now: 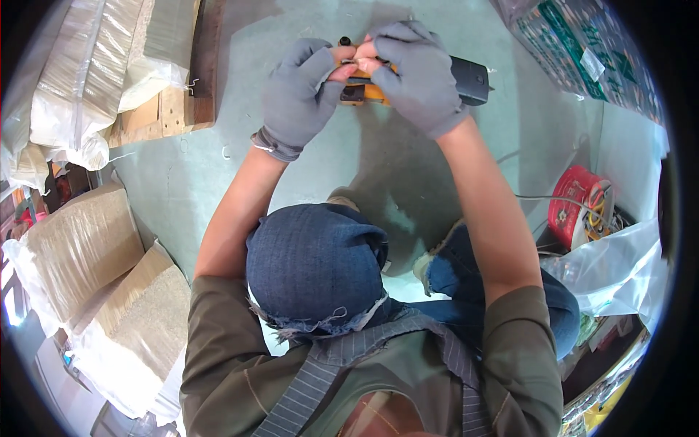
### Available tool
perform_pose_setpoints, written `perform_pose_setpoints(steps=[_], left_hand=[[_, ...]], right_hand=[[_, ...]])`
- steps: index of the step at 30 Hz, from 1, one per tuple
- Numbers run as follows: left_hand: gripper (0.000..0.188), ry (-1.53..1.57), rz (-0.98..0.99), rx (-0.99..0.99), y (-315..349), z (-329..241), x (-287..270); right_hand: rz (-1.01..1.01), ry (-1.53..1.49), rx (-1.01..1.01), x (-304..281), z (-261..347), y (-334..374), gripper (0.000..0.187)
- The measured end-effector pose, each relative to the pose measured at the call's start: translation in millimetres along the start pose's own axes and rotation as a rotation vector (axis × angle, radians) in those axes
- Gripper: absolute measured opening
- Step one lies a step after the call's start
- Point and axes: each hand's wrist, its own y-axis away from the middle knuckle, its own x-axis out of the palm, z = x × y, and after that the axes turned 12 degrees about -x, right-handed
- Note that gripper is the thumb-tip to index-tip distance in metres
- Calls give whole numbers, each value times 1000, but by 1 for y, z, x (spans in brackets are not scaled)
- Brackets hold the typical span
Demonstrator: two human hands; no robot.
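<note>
Grey gloves with bare fingertips cover both of my hands, which meet at the top middle. The fingers of my left hand (300, 89) are pinched together, almost touching the pinched fingers of my right hand (419, 76). Whatever lies between the fingertips is too small to make out. Directly beneath them is a yellow and black power tool (376, 93), partly hidden by my hands. Its dark block-shaped end (470, 81) sticks out to the right of my right hand. I am crouched, with a denim-covered knee (313, 269) below my left hand.
Pale plastic-wrapped bundles (84, 80) rest by a wooden pallet (205, 73) at the upper left. More wrapped blocks (80, 247) stand at the left. On the right are a red cable reel (571, 200), clear plastic sheeting (619, 266) and a green-patterned package (564, 51). The floor (182, 182) is grey-green.
</note>
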Motion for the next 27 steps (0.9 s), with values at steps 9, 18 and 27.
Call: perform_pose_setpoints(steps=[9, 18, 27], left_hand=[[15, -81, -44, -54, 4, 7, -4], [9, 22, 10, 81, 4, -7, -15], [13, 62, -308, -132, 4, -19, -107]], right_hand=[[44, -121, 52, -6, 1, 2, 16], [121, -333, 139, -19, 22, -6, 20], [29, -153, 81, -66, 28, -37, 29]])
